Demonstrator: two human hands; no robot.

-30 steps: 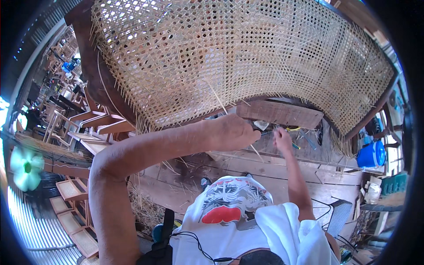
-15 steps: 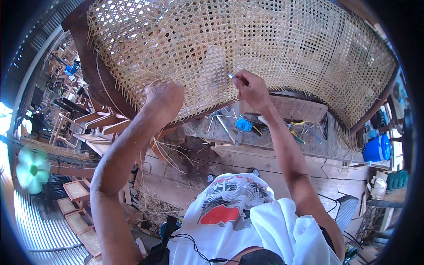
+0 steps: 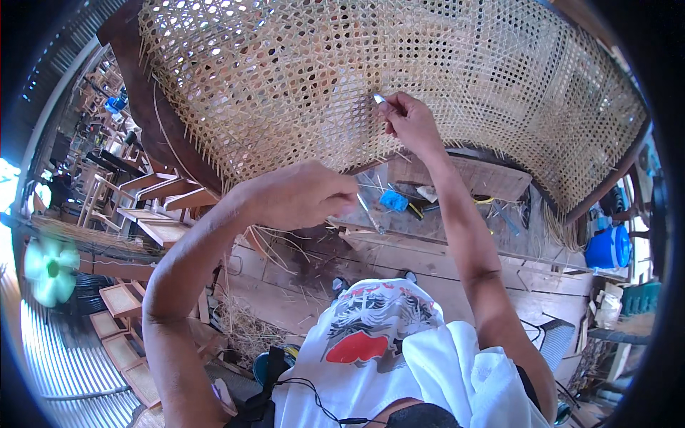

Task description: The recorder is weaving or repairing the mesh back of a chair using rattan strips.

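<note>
A large woven cane panel in a dark wooden frame fills the upper view. My right hand is raised against the weave near its lower middle, pinching a small metal tool whose tip touches the cane. Below the panel's lower edge my left hand hangs with its fingers pinched together on a thin cane strand that runs off to the right. The hand hides the strand's end.
A wooden bench under the panel carries a blue object, an awl-like tool and other small tools. Loose cane strands lie below. Stacked wooden frames and a green fan stand left, a blue bucket right.
My left hand has dropped from the panel's lower left edge and moved right, below the weave. My right hand has stayed on the weave, shifting slightly up.
</note>
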